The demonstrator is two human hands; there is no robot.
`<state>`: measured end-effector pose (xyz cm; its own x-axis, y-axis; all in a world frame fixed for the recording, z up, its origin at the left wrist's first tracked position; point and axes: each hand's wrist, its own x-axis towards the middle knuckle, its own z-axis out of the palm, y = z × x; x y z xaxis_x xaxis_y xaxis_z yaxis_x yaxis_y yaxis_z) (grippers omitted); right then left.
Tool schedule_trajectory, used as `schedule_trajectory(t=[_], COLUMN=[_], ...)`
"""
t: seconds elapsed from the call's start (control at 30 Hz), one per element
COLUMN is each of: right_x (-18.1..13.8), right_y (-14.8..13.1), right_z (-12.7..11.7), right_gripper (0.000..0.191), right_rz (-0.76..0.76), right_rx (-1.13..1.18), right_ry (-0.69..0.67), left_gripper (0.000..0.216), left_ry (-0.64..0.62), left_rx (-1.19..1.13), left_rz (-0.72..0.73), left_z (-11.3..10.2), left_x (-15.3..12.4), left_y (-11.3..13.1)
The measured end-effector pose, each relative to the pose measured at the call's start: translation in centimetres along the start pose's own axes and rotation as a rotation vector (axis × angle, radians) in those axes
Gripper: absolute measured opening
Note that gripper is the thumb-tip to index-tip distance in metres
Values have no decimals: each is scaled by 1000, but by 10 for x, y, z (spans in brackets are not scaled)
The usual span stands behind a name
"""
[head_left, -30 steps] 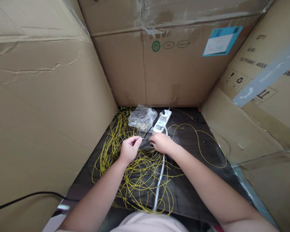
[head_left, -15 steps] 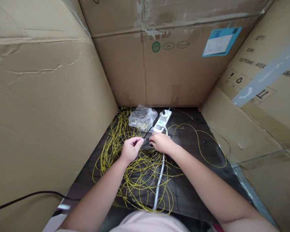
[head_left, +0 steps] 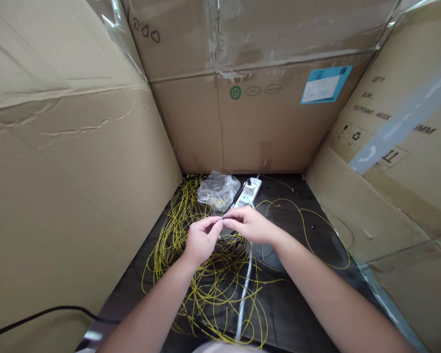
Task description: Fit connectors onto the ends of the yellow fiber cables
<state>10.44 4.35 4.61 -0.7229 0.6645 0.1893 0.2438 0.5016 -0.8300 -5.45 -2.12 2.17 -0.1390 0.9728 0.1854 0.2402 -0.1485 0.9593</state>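
Observation:
My left hand [head_left: 202,241] and my right hand [head_left: 253,225] meet fingertip to fingertip, above the tangle of thin yellow wires [head_left: 206,282]. Both are closed in a pinch on a small black piece [head_left: 224,218], mostly hidden by the fingers and too small to name. A black cord leads from near the fingertips up toward the white power strip [head_left: 255,185], which has a black plug in its far end. Just behind my hands lies a crumpled clear plastic bag [head_left: 217,189].
Tall cardboard boxes [head_left: 257,127] wall in the dark tabletop [head_left: 297,304] at the back and both sides. A white cable [head_left: 244,294] runs toward me. One yellow wire loops out to the right, near small dark bits. At the lower left hangs a black cable [head_left: 59,309].
My right hand has closed in on the left, and the fingertips now meet at the small black piece. The view has tilted up slightly, so everything sits lower.

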Motion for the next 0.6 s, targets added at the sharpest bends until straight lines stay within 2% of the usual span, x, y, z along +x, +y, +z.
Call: schedule_trajectory(t=[0.17, 0.33, 0.47, 0.6], right_x=[-3, -9, -12, -13], right_y=[-12, -21, -26, -29], right_z=[1, -3, -2, 4], right_gripper=[20, 21, 19, 21], right_rz=[-99, -311, -325, -312], right_rx=[-109, -200, -133, -21], right_ry=[147, 177, 191, 235], left_gripper=[21, 31, 22, 18], left_ry=[22, -72, -158, -135], left_rx=[-37, -37, 9, -95], left_rz=[-11, 78, 179, 130], left_z=[0, -6, -10, -7], left_x=[-4, -7, -10, -15], left_y=[12, 18, 26, 32])
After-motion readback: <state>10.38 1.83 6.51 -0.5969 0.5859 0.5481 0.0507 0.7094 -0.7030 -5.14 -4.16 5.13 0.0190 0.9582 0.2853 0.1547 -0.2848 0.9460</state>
